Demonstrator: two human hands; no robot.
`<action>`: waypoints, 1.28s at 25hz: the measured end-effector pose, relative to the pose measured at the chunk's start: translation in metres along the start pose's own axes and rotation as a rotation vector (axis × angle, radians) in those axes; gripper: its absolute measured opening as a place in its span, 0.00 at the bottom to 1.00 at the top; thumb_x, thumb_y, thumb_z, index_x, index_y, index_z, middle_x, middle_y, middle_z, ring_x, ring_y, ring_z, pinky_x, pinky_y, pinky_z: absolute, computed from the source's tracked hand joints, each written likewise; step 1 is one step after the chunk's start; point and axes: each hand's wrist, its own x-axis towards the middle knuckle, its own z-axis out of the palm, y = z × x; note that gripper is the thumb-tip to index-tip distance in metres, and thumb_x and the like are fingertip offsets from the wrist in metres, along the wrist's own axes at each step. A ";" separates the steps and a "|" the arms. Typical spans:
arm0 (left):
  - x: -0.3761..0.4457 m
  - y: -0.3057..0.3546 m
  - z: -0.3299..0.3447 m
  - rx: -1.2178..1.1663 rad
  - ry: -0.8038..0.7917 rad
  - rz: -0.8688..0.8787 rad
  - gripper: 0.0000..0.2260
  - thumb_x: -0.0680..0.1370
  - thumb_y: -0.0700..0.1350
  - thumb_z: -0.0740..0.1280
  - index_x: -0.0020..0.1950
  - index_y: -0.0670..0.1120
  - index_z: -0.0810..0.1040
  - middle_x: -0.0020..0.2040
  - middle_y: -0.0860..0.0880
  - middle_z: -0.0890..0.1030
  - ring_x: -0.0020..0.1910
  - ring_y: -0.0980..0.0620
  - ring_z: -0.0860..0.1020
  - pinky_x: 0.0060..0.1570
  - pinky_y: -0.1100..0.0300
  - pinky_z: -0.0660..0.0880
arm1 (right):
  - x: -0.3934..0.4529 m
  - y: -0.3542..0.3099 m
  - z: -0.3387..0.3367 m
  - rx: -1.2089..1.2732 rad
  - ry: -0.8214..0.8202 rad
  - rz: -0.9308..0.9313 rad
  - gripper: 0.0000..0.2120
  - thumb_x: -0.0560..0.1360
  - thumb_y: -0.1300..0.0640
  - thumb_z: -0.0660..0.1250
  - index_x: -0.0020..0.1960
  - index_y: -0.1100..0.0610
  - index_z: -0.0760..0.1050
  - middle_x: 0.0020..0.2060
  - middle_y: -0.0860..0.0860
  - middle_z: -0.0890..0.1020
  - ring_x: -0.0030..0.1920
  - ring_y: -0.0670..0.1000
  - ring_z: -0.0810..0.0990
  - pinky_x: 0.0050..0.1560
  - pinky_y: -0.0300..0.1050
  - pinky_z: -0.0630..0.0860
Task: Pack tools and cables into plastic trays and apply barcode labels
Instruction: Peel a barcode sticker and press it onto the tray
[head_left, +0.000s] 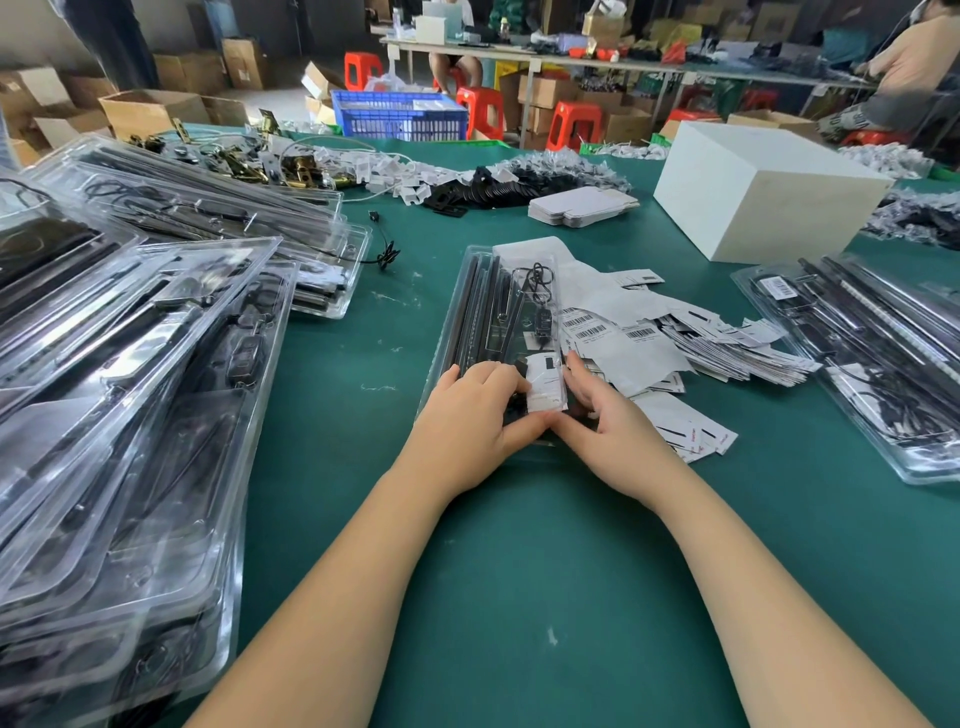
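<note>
A green bench (519, 597) is stretching toward the far end of the room. A large white box (753, 192) is sitting on its far right part, and a flat stack of folded white cardboard (582, 206) is lying just left of it. Brass hardware pieces (296, 171) are lying jumbled at the far left. Beyond the bench edge, a blue crate (400, 117) is standing on the floor, with red stools (483, 111) and brown cartons (150, 111) standing around it. A person (909, 62) is sitting at the upper right beside another long table (623, 60).

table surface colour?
Dark teal green table, one plain colour with small white scuffs; seen in the head view.
</note>
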 end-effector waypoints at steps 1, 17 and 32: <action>0.000 0.000 0.000 -0.001 0.004 0.001 0.20 0.77 0.61 0.62 0.58 0.47 0.75 0.58 0.52 0.77 0.61 0.52 0.72 0.67 0.53 0.61 | 0.001 0.000 0.000 0.020 0.051 0.005 0.33 0.76 0.55 0.69 0.75 0.44 0.58 0.58 0.26 0.74 0.60 0.39 0.75 0.54 0.28 0.72; 0.000 -0.001 0.002 -0.014 0.020 0.015 0.20 0.76 0.62 0.62 0.56 0.47 0.75 0.57 0.53 0.77 0.60 0.53 0.72 0.66 0.55 0.61 | -0.001 -0.001 0.001 0.198 0.192 0.085 0.36 0.67 0.55 0.77 0.72 0.52 0.68 0.52 0.36 0.80 0.46 0.36 0.81 0.50 0.29 0.74; -0.003 0.002 0.001 -0.054 0.049 -0.001 0.24 0.71 0.65 0.66 0.56 0.49 0.76 0.58 0.55 0.76 0.59 0.55 0.72 0.68 0.58 0.57 | 0.002 0.000 0.006 0.163 0.242 0.086 0.28 0.67 0.61 0.78 0.62 0.46 0.72 0.47 0.41 0.82 0.47 0.46 0.80 0.53 0.42 0.76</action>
